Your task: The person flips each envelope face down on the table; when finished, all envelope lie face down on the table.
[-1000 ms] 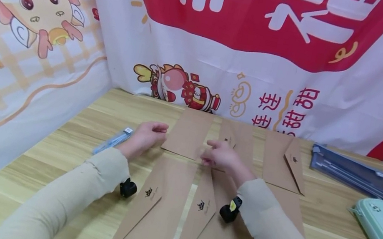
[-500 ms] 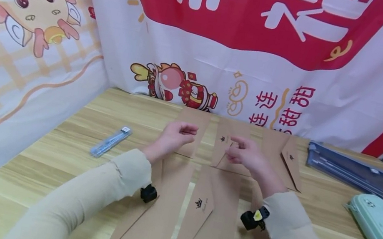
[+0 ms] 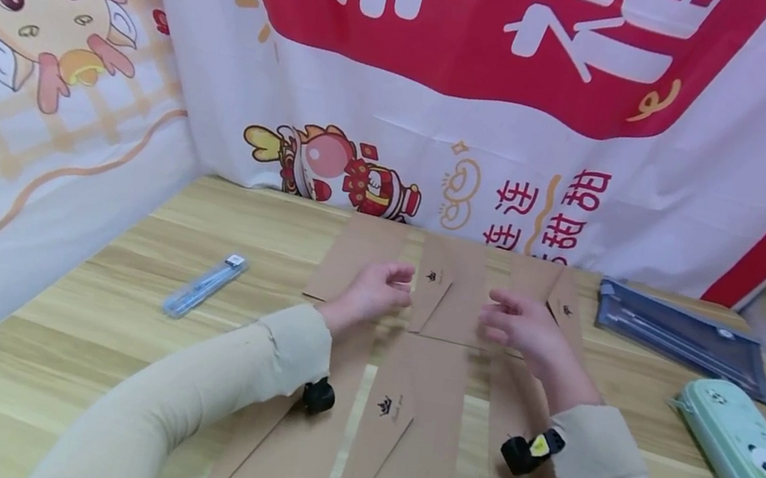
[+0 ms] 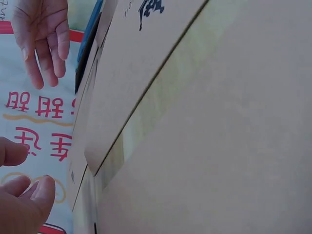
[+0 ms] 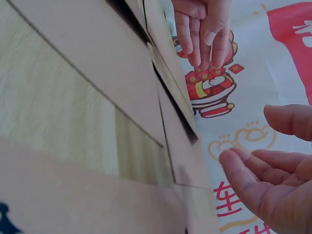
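Observation:
My left hand (image 3: pixel 373 297) hovers at the left edge of the back middle brown envelope (image 3: pixel 453 293), fingers loosely bent and holding nothing. Across from it, my right hand (image 3: pixel 528 327) is held near the same envelope's right edge, also with nothing in it. That envelope's pointed flap bears a small black crown. The back left envelope (image 3: pixel 345 258) shows a plain face, while the back right envelope (image 3: pixel 536 277) is partly covered by my right hand. Three more envelopes lie in front: left (image 3: pixel 293 461), middle (image 3: pixel 420 448) and right (image 3: pixel 504 471), the outer two partly under my arms.
On the left of the wooden table (image 3: pixel 112 312) lies a clear-blue slim case (image 3: pixel 203 287). To the right are a dark blue mesh pouch (image 3: pixel 686 336) and a mint panda pencil case (image 3: pixel 747 469). A printed cloth (image 3: pixel 375 102) hangs behind the table's back edge.
Both hands have shifted right, from around the back left envelope to around the back middle one. The head view has turned slightly right. The envelopes appear to lie where they were.

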The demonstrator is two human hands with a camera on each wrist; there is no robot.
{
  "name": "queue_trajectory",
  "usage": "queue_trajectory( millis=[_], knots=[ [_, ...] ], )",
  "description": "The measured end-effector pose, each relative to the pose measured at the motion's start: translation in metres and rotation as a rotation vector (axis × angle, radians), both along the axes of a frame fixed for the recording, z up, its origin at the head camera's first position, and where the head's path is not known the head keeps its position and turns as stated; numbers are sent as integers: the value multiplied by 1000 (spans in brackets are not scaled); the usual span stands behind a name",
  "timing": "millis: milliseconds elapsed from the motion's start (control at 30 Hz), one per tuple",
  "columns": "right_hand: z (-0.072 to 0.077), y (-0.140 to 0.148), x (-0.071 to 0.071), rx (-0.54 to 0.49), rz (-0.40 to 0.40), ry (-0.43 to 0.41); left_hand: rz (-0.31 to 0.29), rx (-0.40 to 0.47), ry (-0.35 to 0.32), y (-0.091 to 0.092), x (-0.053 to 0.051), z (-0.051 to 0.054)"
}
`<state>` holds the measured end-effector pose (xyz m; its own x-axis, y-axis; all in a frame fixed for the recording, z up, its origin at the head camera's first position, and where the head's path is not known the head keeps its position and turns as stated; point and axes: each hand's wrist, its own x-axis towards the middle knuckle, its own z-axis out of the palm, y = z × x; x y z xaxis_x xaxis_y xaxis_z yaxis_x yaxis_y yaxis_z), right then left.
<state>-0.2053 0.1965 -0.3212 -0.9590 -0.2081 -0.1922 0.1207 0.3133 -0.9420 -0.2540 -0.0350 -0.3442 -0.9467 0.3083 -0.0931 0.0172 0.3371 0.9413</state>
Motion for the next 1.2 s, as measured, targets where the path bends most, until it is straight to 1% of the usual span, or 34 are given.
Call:
queue_trajectory(
  millis=[100, 133, 233, 433, 500, 633, 733, 767, 867, 967, 1000, 1200],
  knots=[
    [-4, 2, -2, 8, 8, -23, -24, -12, -14, 2, 1, -2],
    [-5, 2, -2, 13, 11, -32, -30, -11, -28, 2, 1, -2],
    [-7, 3, -4, 55, 29, -42, -46, -12, -60, 1, 2, -3],
    [-14, 5, -11, 145, 50, -38, -44, -3, -124, 0, 1, -7],
    [-18, 5, -14, 143, 41, -44, -35, -3, -145, 1, -1, -9],
    [-22, 2, -17, 98, 15, -71, -18, -3, -170, 3, -3, -11],
    [-22, 0, -18, 56, 4, -97, -17, 1, -172, 4, -4, -13],
    [-21, -1, -18, 50, 3, -104, -18, 6, -177, 5, -2, -9],
    [-18, -4, -20, 41, 4, -118, -8, 20, -184, 6, -2, -9],
    [-17, -6, -22, 39, 6, -128, 13, 34, -184, 8, -2, -8],
    [-16, -6, -22, 37, 7, -130, 24, 35, -182, 8, -5, -12],
    [-18, -7, -24, 9, -3, -147, 69, 55, -171, 9, -5, -12]
  ],
)
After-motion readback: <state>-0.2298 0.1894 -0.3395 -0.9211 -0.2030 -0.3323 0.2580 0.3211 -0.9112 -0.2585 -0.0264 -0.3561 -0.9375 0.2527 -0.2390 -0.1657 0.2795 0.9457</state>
